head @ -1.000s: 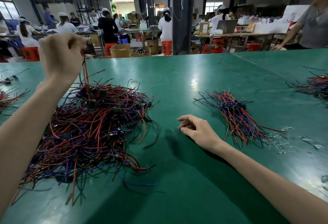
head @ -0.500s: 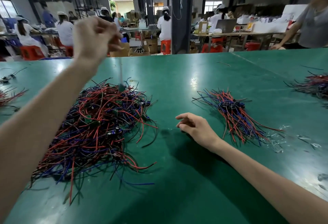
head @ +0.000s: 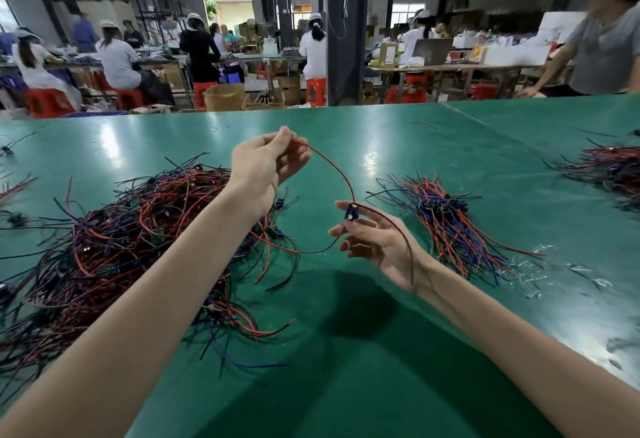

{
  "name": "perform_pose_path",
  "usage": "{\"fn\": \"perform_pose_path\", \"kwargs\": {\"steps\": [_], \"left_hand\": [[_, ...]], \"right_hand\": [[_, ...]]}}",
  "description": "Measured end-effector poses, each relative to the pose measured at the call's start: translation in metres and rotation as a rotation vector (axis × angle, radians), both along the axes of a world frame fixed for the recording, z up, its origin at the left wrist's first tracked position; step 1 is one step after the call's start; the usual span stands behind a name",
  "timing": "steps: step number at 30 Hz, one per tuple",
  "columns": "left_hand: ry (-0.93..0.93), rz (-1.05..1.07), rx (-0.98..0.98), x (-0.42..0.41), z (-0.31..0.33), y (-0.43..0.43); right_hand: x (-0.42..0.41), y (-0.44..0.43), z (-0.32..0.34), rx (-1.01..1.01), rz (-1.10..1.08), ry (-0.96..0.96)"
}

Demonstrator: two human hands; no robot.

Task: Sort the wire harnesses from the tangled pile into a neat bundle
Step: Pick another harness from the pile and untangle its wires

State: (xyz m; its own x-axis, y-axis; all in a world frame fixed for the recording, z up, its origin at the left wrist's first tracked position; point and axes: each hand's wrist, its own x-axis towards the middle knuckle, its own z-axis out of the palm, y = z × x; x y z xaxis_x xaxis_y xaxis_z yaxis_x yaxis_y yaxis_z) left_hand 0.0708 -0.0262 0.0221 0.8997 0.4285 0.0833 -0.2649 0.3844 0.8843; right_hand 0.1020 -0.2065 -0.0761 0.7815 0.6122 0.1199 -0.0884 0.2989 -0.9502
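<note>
Left hand, change: half a second ago my left hand (head: 263, 167) was up at 11 o'clock above the pile; now it is lower and near the middle of my view.
Right hand, change: my right hand (head: 381, 247) lay palm down on the table (head: 346, 385) with nothing in it; now it is lifted off the table, palm up, and holding something.
Harness, change: one harness (head: 351, 211) that dangled over the pile is now stretched between both hands.
Left fingers: my fingertips (head: 284, 134) are closed in a pinch on the free end of the red wire (head: 341, 174), at 12 o'clock of that hand.
Right fingers: thumb and first finger (head: 337, 230) pinch the small blue part of the harness, at 11 o'clock of that hand; the other fingers are spread loosely.
Harness, place: in the air above the table, running from my left pinch down toward 5 o'clock to my right pinch.
Harness, other wires: a black wire (head: 410, 257) goes from the blue part across my right palm toward 5 o'clock, to the wrist; a second red wire sags from it toward 8 o'clock, to the edge of the pile.
Harness, look: thin wires meeting at one small blue piece; its detail is too small to make out.
Pile (head: 138, 236): tangled red, blue and black wires on the table at 9 o'clock, partly under my left forearm.
Bundle (head: 450, 229): sorted harnesses lying side by side at 3 o'clock, just beyond my right hand, not touching it.
</note>
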Motion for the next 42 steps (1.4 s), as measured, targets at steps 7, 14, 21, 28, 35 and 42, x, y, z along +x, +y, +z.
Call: {"fn": "perform_pose_path", "kwargs": {"steps": [7, 14, 21, 28, 35, 42], "left_hand": [[0.100, -0.155, 0.023, -0.006, -0.044, -0.007], [0.186, -0.342, 0.378, -0.031, -0.090, -0.042], [0.186, -0.297, 0.401, -0.040, -0.099, -0.040], [0.193, -0.368, 0.429, -0.044, -0.106, -0.042], [0.210, -0.332, 0.492, -0.042, -0.103, -0.034], [0.230, -0.334, 0.502, -0.042, -0.105, -0.032]], "right_hand": [[0.004, -0.002, 0.004, 0.020, 0.031, 0.128], [0.004, -0.001, 0.000, -0.004, -0.050, 0.094], [0.006, -0.004, -0.001, -0.016, 0.010, 0.144], [0.017, -0.014, -0.001, -0.003, -0.166, 0.198], [0.033, -0.026, 0.000, 0.045, -0.351, 0.194], [0.031, -0.024, -0.002, 0.140, -0.226, 0.274]]}}
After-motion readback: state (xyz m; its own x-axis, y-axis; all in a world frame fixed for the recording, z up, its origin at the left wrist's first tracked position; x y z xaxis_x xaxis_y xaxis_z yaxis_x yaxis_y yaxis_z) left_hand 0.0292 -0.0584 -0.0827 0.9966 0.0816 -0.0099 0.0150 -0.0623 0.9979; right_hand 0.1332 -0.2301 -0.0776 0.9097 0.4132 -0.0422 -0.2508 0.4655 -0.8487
